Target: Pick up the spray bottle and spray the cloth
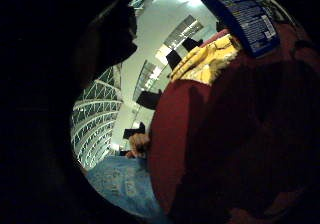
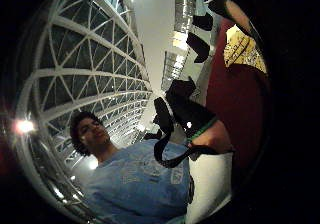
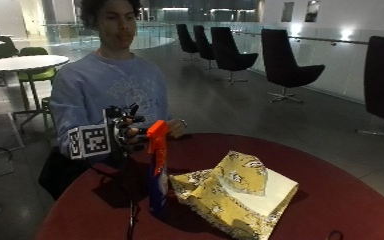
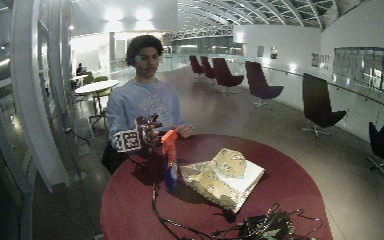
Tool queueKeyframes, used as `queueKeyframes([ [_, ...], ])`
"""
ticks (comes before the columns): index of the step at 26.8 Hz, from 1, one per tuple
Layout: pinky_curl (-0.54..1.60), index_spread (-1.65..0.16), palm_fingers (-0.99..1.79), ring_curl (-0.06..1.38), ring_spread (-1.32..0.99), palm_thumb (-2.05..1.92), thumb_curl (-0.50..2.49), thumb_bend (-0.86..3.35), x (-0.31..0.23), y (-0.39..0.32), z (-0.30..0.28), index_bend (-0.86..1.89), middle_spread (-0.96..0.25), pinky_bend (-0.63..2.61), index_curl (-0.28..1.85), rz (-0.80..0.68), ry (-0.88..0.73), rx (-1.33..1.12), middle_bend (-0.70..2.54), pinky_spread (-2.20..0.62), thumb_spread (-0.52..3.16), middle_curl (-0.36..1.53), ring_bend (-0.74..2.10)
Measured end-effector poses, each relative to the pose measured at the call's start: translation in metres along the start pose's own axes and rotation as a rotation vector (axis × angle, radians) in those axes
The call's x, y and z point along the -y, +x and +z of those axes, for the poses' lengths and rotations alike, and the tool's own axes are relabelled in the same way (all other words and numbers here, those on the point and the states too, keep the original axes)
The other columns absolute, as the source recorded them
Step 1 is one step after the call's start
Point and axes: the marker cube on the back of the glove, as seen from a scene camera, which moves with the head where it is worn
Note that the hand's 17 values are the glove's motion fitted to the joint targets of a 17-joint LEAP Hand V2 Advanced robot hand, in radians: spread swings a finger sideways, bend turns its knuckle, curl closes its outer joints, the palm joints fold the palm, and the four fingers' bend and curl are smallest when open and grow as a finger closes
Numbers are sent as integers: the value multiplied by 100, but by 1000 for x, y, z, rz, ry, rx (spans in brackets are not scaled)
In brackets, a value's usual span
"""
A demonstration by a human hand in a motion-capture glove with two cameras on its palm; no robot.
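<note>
Person (image 3: 109, 85) in light blue printed sweatshirt; black glove on right hand (image 3: 129, 131)

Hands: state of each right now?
Right hand: at the spray bottle top, grip cannot be told.
Left hand: bare, resting on the table, holding nothing.

The spray bottle (image 3: 157, 170) stood upright on the dark red round table, toward its left side in the outside view, with an orange trigger head on top and a blue labelled body below. Just to its right lay the cloth (image 3: 235, 195), yellow with a small printed pattern, loosely folded and rumpled, one part humped up in a peak and a paler layer showing along its right edge.
</note>
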Motion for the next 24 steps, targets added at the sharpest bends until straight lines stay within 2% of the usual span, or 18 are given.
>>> queueKeyframes([
  [12,31,-38,53,27,6,62,30,3,59,40,-31,12,1,38,24,123,264,-180,25,22,111,33,39],
  [17,32,-38,51,27,6,64,31,0,86,67,-41,13,1,39,24,101,325,-284,24,21,108,33,36],
  [24,33,-38,46,28,6,61,31,-4,115,86,-35,11,2,39,23,233,389,-290,25,22,103,35,36],
])
